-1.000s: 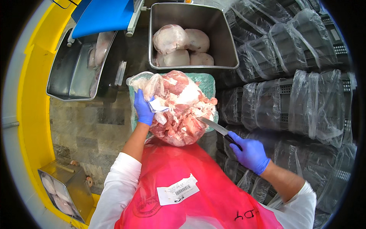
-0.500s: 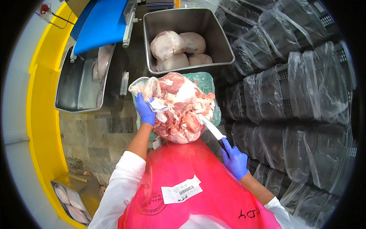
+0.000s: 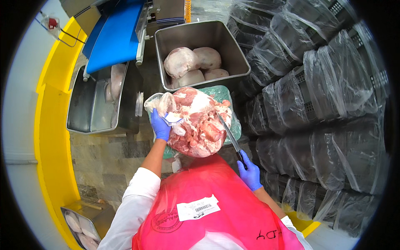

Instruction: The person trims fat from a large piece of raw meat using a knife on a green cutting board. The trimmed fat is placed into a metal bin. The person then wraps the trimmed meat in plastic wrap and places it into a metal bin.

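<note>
A large piece of raw meat [image 3: 204, 131], pink with white fat, lies in front of me on a green plastic-covered surface [image 3: 234, 125]. My left hand [image 3: 160, 127], in a blue glove, is closed at its left side on clear plastic wrapping [image 3: 155, 101], with a white label [image 3: 172, 119] beside the fingers. Gloved likewise, my right hand [image 3: 250, 173] wraps round the black handle of a knife [image 3: 228, 132]. The blade slants up and left, its tip at the meat's right edge.
Beyond the meat stands a steel bin [image 3: 233, 60] with several pale meat pieces [image 3: 181, 62]. Another steel bin [image 3: 85, 131] is left, below a blue conveyor belt [image 3: 114, 41]. Plastic-wrapped dark crates [image 3: 316, 146] stack along the right. A tray of meat [image 3: 81, 227] sits lower left.
The knife has turned steeper, and its tip has moved up along the meat's right edge. My right hand has shifted slightly left. The whole view has moved a little.
</note>
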Demonstrator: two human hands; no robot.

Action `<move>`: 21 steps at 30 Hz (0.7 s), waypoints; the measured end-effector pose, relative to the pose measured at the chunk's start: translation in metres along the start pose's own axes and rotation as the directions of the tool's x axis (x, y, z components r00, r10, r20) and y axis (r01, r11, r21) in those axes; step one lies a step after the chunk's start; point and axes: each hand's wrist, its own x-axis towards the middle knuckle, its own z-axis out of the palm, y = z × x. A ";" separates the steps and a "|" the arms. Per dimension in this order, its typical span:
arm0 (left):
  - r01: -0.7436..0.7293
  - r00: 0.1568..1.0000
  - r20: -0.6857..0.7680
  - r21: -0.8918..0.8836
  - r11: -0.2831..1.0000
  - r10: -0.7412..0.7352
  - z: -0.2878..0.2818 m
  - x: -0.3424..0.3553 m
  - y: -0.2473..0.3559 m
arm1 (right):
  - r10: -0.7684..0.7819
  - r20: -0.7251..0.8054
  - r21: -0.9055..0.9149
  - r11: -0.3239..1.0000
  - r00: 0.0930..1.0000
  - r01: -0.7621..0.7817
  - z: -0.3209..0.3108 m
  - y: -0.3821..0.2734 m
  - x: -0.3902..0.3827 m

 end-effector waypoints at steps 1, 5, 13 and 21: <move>-0.025 1.000 0.014 -0.044 0.999 0.026 0.001 0.005 -0.011 | -0.007 0.011 0.004 1.000 1.000 0.007 -0.007 0.000 0.001; -0.062 0.985 0.157 -0.047 0.997 0.069 -0.010 0.015 -0.021 | 0.009 0.067 0.000 1.000 0.998 -0.009 -0.031 -0.008 0.002; -0.186 0.958 0.212 -0.045 0.982 0.191 -0.037 0.005 0.027 | 0.039 0.075 0.040 0.998 0.996 -0.042 -0.032 -0.020 -0.012; -0.397 0.844 0.486 0.288 0.871 0.225 -0.044 -0.008 0.110 | 0.023 0.143 0.005 1.000 0.989 -0.024 -0.052 -0.018 -0.003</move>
